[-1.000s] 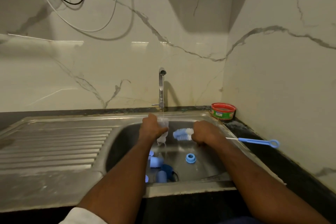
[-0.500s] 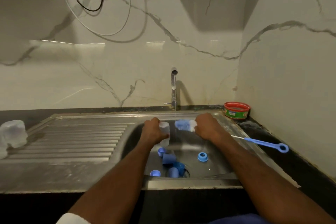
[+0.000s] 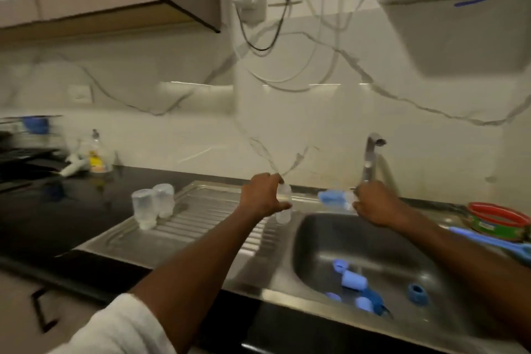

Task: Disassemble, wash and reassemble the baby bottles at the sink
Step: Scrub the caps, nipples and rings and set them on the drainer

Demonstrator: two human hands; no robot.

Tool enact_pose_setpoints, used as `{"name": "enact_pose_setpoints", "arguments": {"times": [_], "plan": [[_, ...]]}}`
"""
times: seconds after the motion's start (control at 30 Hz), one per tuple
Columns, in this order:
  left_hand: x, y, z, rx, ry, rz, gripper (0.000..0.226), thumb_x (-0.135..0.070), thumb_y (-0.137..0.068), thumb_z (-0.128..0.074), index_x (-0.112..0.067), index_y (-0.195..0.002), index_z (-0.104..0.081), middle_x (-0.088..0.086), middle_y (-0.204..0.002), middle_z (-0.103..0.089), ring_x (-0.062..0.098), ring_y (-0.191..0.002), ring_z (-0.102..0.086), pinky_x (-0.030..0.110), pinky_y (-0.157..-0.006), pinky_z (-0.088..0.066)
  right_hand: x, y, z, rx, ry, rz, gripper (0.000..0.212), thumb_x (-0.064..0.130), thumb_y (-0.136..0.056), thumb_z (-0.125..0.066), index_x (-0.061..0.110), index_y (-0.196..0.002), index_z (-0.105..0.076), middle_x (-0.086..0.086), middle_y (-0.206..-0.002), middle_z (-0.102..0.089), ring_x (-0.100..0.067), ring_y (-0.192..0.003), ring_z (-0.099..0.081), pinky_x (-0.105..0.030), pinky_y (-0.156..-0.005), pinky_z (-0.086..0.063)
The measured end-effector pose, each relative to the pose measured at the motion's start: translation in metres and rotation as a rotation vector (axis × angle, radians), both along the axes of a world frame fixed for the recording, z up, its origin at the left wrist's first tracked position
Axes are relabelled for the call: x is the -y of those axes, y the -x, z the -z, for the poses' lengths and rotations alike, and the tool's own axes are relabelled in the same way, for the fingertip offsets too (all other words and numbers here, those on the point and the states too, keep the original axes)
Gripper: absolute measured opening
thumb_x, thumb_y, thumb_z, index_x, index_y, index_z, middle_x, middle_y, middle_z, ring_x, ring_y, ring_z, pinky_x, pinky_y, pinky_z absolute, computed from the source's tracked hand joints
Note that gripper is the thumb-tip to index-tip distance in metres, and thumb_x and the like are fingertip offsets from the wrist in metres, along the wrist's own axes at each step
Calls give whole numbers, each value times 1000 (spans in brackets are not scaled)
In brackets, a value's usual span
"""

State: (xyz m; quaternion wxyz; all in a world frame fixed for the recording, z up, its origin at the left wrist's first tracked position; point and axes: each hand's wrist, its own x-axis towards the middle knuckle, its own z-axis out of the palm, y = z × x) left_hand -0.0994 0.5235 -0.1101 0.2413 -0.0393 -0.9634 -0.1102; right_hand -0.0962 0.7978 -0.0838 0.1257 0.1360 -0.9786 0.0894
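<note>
Over the drainboard edge, left hand (image 3: 265,195) has its grip curled round a clear bottle body (image 3: 284,204), long axis upright, with two washed bottle bodies (image 3: 153,204) further left. Right hand (image 3: 376,204) grips the bottle brush (image 3: 333,199) by the tap (image 3: 370,155). Sink basin (image 3: 330,233) holds loose blue caps and rings (image 3: 353,280), so reassembly looks pending.

Dim warm indoor light, heavy motion blur, wide-angle bending at edges, glare streak on backsplash (image 3: 195,86)
</note>
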Motion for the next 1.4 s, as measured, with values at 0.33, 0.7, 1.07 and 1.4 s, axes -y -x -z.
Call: {"name": "enact_pose_setpoints", "arguments": {"times": [0.33,0.7,1.07,1.4], "plan": [[188,-1,-51,46,190,-453,69,-64,-73,-77,-27,-128,-59,3,-123,-63,27,-124,-47,41,-97,-38,213,21,-25,-35,45,-264,33,26,-101,-56,-1,-120,-59,-20,-126,-58,-34,-111,-62,-29,-77,-42],[228,55,-39,161,398,-582,60,-50,-75,-82,-23,-124,-59,4,-120,-61,27,-121,-49,40,-100,-37,271,64,12,25,197,-283,25,18,-101,-53,6,-120,-65,-15,-119,-64,-28,-93,-64,-30,-69,-44],[235,62,-25,325,432,-671,63,-43,-77,-83,-24,-130,-55,5,-128,-58,29,-126,-50,44,-102,-36,267,58,21,51,252,-369,37,41,-103,-55,14,-123,-69,-3,-83,-63,-16,-68,-56,-16,-50,-36],[242,64,-26,370,418,-623,78,-47,-70,-86,-28,-137,-51,5,-129,-57,30,-127,-48,48,-104,-36,268,44,22,10,173,-406,23,22,-105,-49,11,-113,-68,14,-72,-46,-3,-56,-37,-14,-46,-26]]}}
